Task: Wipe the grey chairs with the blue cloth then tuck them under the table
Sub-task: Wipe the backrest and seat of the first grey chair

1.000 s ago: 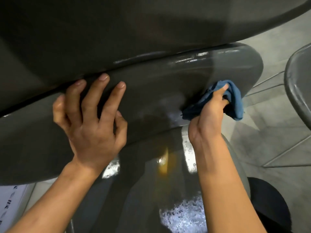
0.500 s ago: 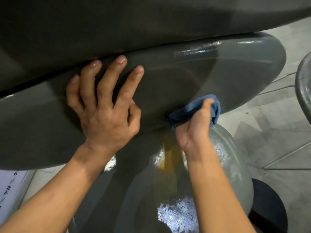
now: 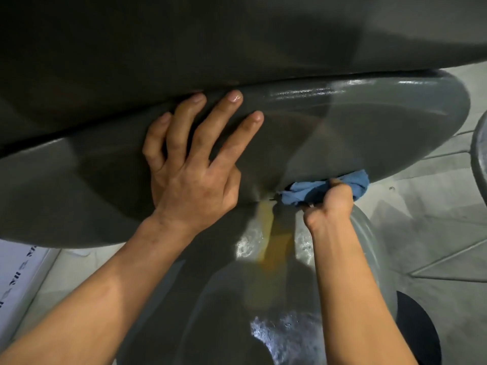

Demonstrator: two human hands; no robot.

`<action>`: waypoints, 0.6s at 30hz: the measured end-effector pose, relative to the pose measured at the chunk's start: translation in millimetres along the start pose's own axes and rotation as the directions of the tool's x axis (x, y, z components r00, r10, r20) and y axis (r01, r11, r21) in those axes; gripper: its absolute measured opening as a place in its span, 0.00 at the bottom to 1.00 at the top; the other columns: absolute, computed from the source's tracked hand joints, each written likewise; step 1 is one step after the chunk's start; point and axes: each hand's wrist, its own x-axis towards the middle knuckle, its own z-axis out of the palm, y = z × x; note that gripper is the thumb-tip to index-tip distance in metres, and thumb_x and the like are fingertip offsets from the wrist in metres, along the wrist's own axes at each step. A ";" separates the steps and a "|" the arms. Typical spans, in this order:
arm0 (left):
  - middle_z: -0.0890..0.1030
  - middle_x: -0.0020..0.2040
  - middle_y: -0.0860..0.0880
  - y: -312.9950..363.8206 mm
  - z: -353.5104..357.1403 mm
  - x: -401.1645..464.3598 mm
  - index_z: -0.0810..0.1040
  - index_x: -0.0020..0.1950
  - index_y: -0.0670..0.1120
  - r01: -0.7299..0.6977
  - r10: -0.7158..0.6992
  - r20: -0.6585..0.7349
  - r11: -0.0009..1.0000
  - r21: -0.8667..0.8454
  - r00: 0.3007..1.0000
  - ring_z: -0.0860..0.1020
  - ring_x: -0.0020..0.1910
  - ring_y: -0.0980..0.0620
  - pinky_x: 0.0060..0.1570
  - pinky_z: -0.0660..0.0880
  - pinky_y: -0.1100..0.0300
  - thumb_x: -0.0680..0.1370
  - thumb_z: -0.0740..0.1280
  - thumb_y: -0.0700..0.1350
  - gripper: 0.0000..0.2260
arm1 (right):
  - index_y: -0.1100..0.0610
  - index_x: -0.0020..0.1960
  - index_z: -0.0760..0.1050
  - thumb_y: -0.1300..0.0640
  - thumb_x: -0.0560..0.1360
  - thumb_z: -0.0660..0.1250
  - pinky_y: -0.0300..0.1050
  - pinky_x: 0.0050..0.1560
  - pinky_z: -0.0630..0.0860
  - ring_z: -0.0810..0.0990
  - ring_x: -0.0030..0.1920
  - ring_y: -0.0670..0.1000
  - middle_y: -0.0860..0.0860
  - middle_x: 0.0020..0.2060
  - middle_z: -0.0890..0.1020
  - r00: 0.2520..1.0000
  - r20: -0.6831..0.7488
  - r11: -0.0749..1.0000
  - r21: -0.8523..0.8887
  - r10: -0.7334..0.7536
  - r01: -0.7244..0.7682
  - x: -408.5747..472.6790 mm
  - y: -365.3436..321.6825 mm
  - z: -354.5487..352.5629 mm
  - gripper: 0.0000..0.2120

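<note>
A glossy grey chair fills the view: its backrest [image 3: 369, 122] spans the middle and its seat [image 3: 237, 299] curves down below. My left hand [image 3: 195, 169] lies flat on the backrest with fingers spread, fingertips near the dark table edge [image 3: 237, 35] above. My right hand [image 3: 329, 206] grips a bunched blue cloth [image 3: 353, 183] and holds it against the lower edge of the backrest, where it meets the seat. Part of the cloth is hidden behind my fingers.
A second grey chair's rim [image 3: 478, 154] shows at the right edge. Pale tiled floor [image 3: 434, 233] lies to the right. A round black base [image 3: 419, 330] sits at lower right. A white printed sheet [image 3: 18, 280] is at lower left.
My right hand has carried the cloth down the backrest to its lower edge. The left hand stays flat on the backrest while the view has shifted, showing more of it on the right.
</note>
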 end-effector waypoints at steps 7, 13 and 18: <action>0.71 0.76 0.51 0.1 -5.2 2.6 0.74 0.76 0.56 0.000 0.001 0.026 1.000 -0.007 1.000 0.65 0.76 0.45 0.76 0.53 0.48 0.76 0.66 0.41 0.28 | 0.57 0.68 0.69 0.66 0.80 0.61 0.41 0.53 0.80 0.82 0.50 0.46 0.51 0.53 0.81 0.900 0.134 0.900 -0.087 -0.414 0.427 -52.5 -0.1 13.8 0.17; 0.71 0.77 0.49 -2.4 -23.1 1.5 0.80 0.68 0.56 -0.003 0.014 0.130 0.997 -0.078 0.991 0.63 0.77 0.43 0.76 0.53 0.48 0.77 0.65 0.41 0.22 | 0.42 0.48 0.69 0.67 0.77 0.66 0.40 0.49 0.73 0.79 0.47 0.45 0.45 0.46 0.80 0.744 0.391 0.622 -0.409 -0.541 0.667 -50.0 53.5 -2.2 0.18; 0.68 0.78 0.49 -10.0 -29.6 -5.4 0.82 0.66 0.54 -0.058 0.071 0.177 0.995 -0.081 0.982 0.61 0.79 0.39 0.79 0.49 0.46 0.77 0.66 0.39 0.20 | 0.48 0.55 0.72 0.71 0.74 0.64 0.42 0.48 0.74 0.80 0.46 0.48 0.53 0.47 0.81 0.875 0.365 0.660 -0.578 -0.318 0.481 -19.2 85.6 -15.2 0.20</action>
